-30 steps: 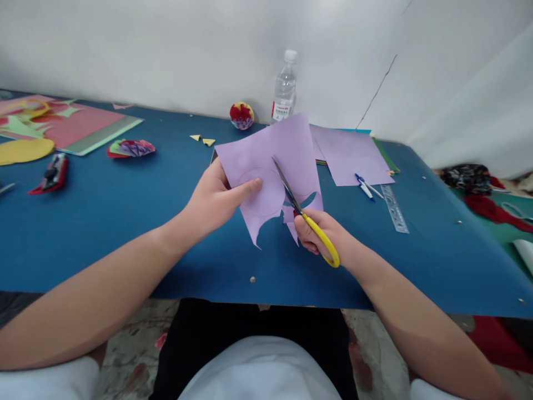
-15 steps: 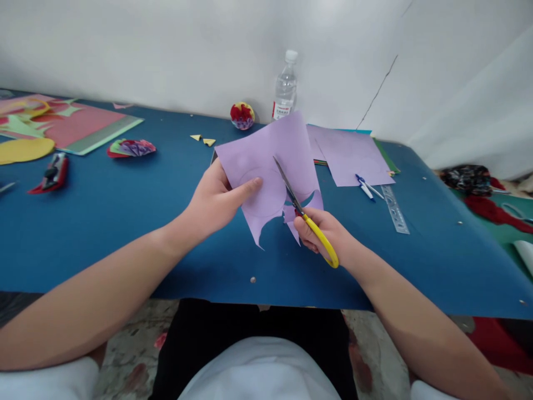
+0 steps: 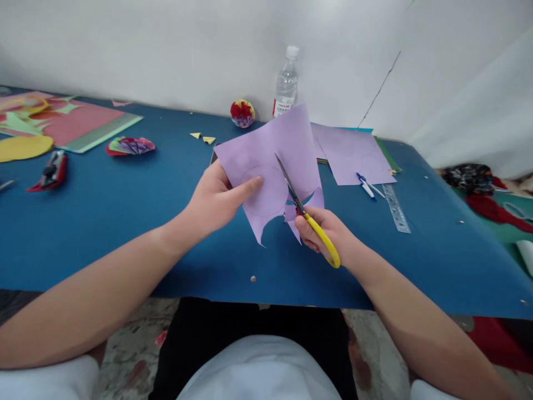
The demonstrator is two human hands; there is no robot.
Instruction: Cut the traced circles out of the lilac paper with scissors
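In the head view, the person's left hand pinched a purple sheet of paper at its left side, thumb on the near face, fingers hidden behind. The right hand was closed around yellow-handled scissors, whose dark blades slanted across the sheet, tips pointing far and left. I could not tell how wide the blades stood.

To my eye, clean cutting here called for keeping the blades just on the right rim of the faint drawn circle, in short, even snips, with the left hand turning the paper so that the scissors need not twist. The thumb, lying over the circle, was best kept well clear of the tips.

The sheet was at the middle of the scene, raised and tilted over the blue table, hiding the foot of a water bottle on the far side. It was thin and slightly bowed, its far edge whole, its near edge scooped into a curved hollow with pointed ends, and a ragged flap hung beside the right hand.
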